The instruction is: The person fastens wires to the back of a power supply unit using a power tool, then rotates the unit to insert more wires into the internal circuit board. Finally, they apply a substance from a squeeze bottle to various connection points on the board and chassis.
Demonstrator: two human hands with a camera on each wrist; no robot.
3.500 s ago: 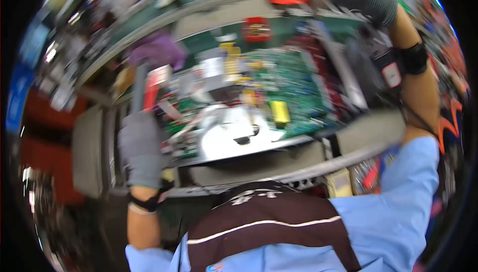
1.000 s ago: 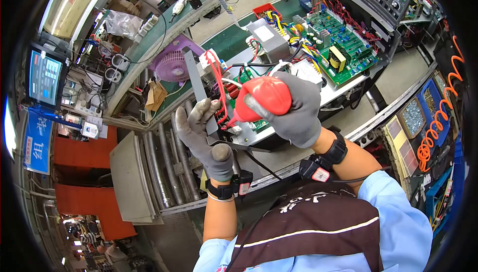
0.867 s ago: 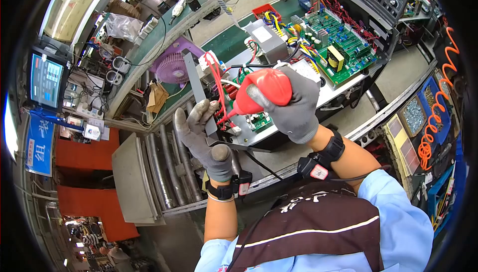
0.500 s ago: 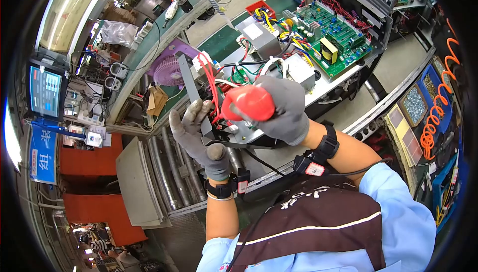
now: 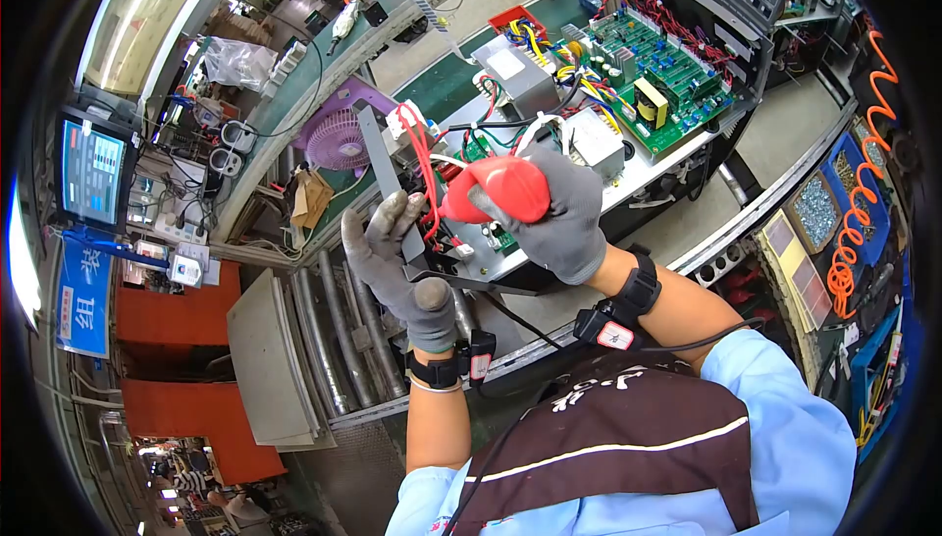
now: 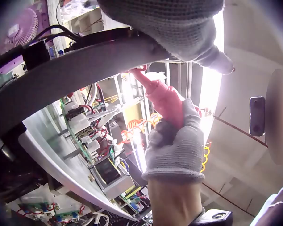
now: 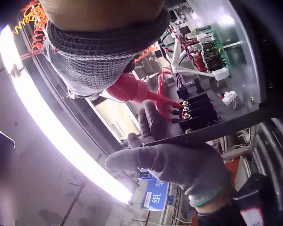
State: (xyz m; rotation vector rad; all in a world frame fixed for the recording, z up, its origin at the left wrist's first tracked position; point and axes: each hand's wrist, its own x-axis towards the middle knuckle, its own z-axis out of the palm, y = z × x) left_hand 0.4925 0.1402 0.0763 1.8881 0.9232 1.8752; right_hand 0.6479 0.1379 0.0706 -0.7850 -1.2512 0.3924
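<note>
My right hand (image 5: 569, 222), in a grey glove, grips a red squeeze bottle (image 5: 515, 189) tilted with its nozzle downward. In the right wrist view the thin nozzle (image 7: 161, 99) reaches the brass screws of a black terminal block (image 7: 205, 110). Thick red wires (image 5: 422, 148) run to that block. My left hand (image 5: 397, 266), also gloved, holds the edge of the dark metal end panel (image 5: 375, 153), some fingers bent over it and the thumb on the near side. From the left wrist, the bottle's nozzle end goes out of sight behind the panel's edge.
An opened machine chassis stretches rightward, with a grey metal box (image 5: 515, 75) and a green circuit board (image 5: 667, 75). A purple fan (image 5: 339, 135) stands behind the panel. Metal rollers (image 5: 329, 330) lie at left. Screw bins (image 5: 814, 212) and a coiled orange hose (image 5: 873, 207) are at right.
Earlier the right hand was far up at the right; now it holds the bottle at the terminal block. Over the last second the bottle shifts slightly there. The left hand stays on the panel.
</note>
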